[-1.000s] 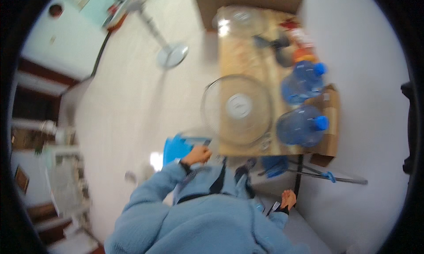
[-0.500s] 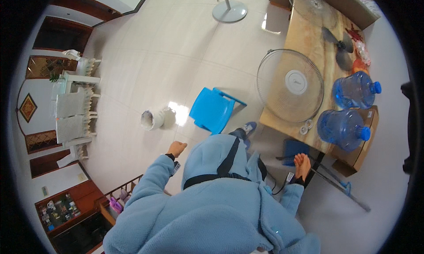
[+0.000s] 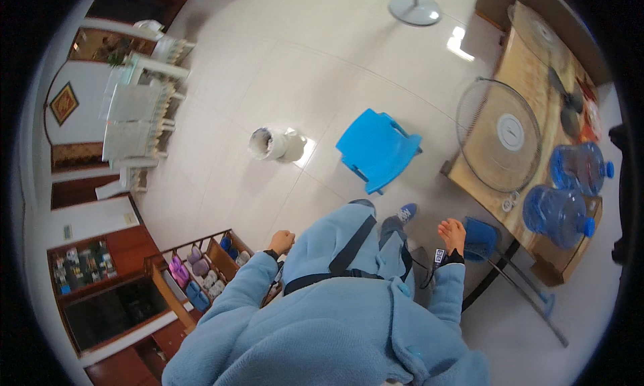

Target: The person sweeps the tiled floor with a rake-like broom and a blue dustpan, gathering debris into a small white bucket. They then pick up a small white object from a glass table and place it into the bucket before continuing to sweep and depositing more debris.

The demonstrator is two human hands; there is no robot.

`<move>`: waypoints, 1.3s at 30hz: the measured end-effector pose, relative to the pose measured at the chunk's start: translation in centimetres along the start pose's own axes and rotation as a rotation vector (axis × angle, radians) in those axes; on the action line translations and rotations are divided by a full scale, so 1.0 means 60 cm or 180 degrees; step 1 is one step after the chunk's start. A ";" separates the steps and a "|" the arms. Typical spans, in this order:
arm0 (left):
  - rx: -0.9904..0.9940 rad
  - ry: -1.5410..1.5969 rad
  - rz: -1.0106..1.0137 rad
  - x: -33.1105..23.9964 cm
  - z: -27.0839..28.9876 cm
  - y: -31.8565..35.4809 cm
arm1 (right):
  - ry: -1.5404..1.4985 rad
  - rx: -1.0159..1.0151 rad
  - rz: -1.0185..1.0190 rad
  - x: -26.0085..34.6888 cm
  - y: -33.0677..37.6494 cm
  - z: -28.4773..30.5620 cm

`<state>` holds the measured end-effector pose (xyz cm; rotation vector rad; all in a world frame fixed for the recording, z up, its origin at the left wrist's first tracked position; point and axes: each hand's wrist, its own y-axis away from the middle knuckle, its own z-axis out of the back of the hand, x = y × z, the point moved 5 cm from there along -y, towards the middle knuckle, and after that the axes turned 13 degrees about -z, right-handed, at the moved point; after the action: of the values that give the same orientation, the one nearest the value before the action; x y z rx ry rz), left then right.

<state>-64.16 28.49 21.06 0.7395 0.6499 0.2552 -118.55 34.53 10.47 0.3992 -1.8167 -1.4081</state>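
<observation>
My left hand (image 3: 282,241) hangs beside my light blue jacket, its fingers curled into a loose fist with nothing visible in it. On the other side my right hand (image 3: 452,235) is held out in the air, fingers loosely bent and slightly apart, holding nothing. It is nearest to a blue long-handled dustpan (image 3: 480,238) beside the table, with a gap between them. In front of me a blue plastic chair (image 3: 379,148) stands on the floor. The round wire fan guard (image 3: 502,164) lies on the marble-patterned table (image 3: 479,178), overhanging its edge.
Two blue water jugs (image 3: 557,215) lie at the table's right, near a cardboard box (image 3: 563,262). Dark fan blades (image 3: 569,121) rest farther back. A white bin (image 3: 267,144) and a grey fan base (image 3: 414,10) stand on the floor; a shoe rack (image 3: 194,252) is at left.
My view has turned and shifted left, so the chair, bin and table appear farther right. A shoe beneath me and more of the shoe rack show. Both hands remain without any object.
</observation>
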 end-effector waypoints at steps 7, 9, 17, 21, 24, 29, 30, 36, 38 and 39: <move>-0.0330 -0.0490 -0.0427 0.185 0.054 0.000 | 0.0129 0.0183 -0.0240 -0.050 -0.052 -0.181; -0.0055 0.0045 -0.0182 0.276 0.077 0.002 | -0.0196 -0.0043 -0.0287 -0.077 -0.091 -0.222; 0.0311 -0.1915 -0.2056 0.388 0.288 0.069 | 0.2148 -0.1585 0.0002 -0.165 -0.209 -0.407; 0.0440 0.0159 0.0290 0.425 0.247 -0.023 | 0.1758 -0.2158 0.0239 -0.146 -0.181 -0.432; 0.0413 0.0308 0.0544 0.422 0.214 -0.051 | 0.1528 -0.1949 0.0459 -0.136 -0.165 -0.441; 0.0528 0.0238 0.0399 0.395 0.196 -0.073 | 0.1225 -0.1939 0.0350 -0.187 -0.141 -0.388; 0.0526 0.0233 0.0366 0.385 0.195 -0.080 | 0.1193 -0.1892 0.0160 -0.208 -0.132 -0.360; 0.0455 0.0194 0.0231 0.334 0.191 -0.115 | 0.1858 -0.2322 -0.0418 -0.297 -0.053 -0.139; 0.0452 0.0150 0.0212 0.326 0.189 -0.118 | 0.1543 -0.3014 -0.0477 -0.329 -0.029 -0.075; 0.0447 0.0141 0.0194 0.325 0.190 -0.118 | 0.1440 -0.3142 -0.0568 -0.348 -0.023 -0.049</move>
<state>-41.90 25.69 13.58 0.8913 0.6929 0.2846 -103.28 45.92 1.31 0.3112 -0.6058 -1.9413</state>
